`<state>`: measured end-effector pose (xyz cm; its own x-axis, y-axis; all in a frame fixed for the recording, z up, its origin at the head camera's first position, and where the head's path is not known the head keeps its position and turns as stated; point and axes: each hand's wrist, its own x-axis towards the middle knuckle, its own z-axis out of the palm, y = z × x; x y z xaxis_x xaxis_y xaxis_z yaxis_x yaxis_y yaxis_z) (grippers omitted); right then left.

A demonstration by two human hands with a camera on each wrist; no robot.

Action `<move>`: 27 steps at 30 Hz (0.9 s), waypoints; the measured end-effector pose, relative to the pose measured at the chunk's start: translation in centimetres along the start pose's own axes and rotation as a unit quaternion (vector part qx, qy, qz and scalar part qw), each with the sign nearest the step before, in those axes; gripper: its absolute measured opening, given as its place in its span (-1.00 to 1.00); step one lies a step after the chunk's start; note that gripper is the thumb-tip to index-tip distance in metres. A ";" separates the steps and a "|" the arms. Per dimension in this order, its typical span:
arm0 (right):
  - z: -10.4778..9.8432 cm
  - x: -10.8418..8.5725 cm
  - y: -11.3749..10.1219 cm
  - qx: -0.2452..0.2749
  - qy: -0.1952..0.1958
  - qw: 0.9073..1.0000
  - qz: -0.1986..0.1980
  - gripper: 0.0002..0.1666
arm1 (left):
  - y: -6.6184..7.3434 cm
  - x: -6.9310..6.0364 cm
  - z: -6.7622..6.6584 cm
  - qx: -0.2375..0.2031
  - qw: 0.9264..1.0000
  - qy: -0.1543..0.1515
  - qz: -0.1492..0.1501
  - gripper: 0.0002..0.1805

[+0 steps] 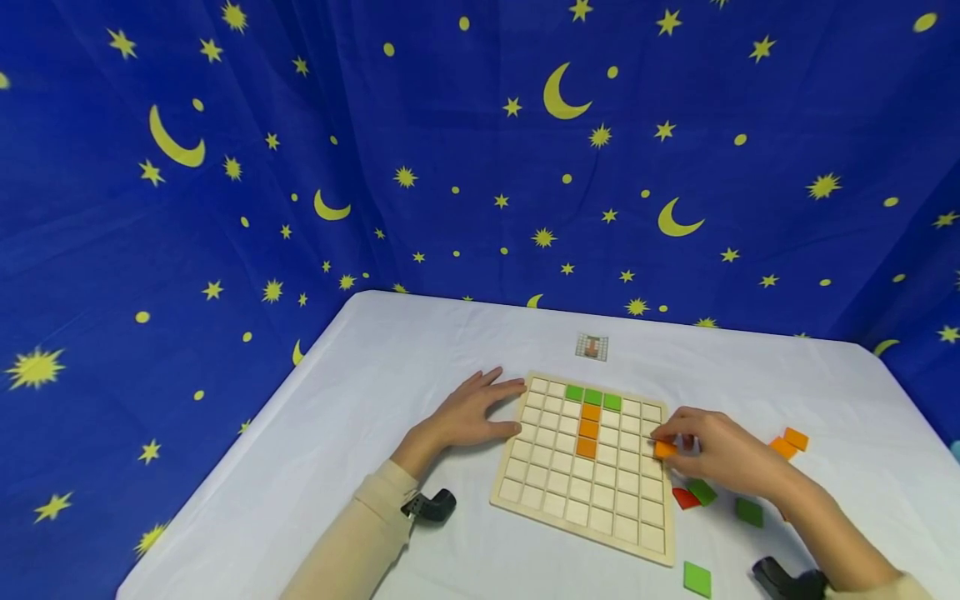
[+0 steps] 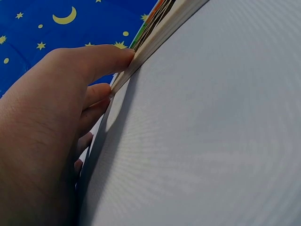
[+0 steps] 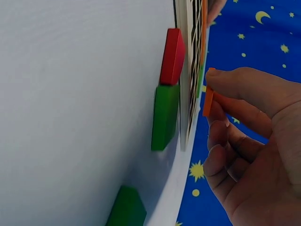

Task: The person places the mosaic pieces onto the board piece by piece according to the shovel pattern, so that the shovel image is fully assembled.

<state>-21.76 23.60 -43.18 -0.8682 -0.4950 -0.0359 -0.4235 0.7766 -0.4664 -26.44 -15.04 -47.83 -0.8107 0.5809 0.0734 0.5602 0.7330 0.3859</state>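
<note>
A wooden grid board (image 1: 555,483) lies on the white table, with three green tiles (image 1: 593,397) in its far row. Below the middle one, three orange tiles (image 1: 588,429) run in a column. My left hand (image 1: 468,412) rests at the board's left edge, fingers spread, thumb and index touching the rim; the left wrist view shows that contact too. Over the board's right edge, my right hand (image 1: 712,446) pinches an orange tile (image 3: 209,92) between thumb and fingers. In the right wrist view this tile is raised above the board.
Right of the board lie a red tile (image 1: 685,498), several loose green tiles (image 1: 697,578) and orange tiles (image 1: 797,438). A small picture card (image 1: 592,347) lies behind the board. Blue star-patterned cloth (image 1: 480,150) hangs around the table.
</note>
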 end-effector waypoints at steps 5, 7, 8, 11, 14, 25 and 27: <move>0.4 0.4 -0.3 0.004 -0.008 1.000 -0.013 -0.65 | -0.1 0.0 0.1 0.000 1.000 -0.001 -0.002 -0.24; 0.5 0.6 -0.4 0.003 -0.012 1.000 -0.020 -0.64 | -0.1 0.0 0.1 -0.001 1.000 0.000 0.000 -0.24; 0.6 0.7 -0.5 0.002 -0.013 1.000 -0.026 -0.64 | -0.1 0.0 0.2 0.000 1.000 0.001 0.000 -0.24; 0.7 1.0 -0.8 0.005 -0.018 0.999 -0.033 -0.64 | -0.1 0.0 0.1 -0.001 1.000 0.002 0.001 -0.23; 0.7 1.2 -1.1 0.013 -0.024 0.999 -0.041 -0.65 | 0.0 0.0 0.0 0.000 1.000 0.002 0.000 -0.23; 1.6 2.0 -2.4 0.008 -0.019 0.996 -0.091 -0.69 | 0.0 0.0 -0.1 0.001 1.000 0.002 0.002 -0.24; 1.8 2.1 -2.5 0.005 -0.016 0.995 -0.099 -0.69 | 0.0 0.0 -0.1 0.001 1.000 0.002 0.002 -0.24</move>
<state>-22.08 19.89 -43.63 -0.7593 -0.6501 0.0299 -0.5830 0.6590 -0.4752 -26.41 -15.09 -47.76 -0.8085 0.5832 0.0784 0.5642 0.7306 0.3846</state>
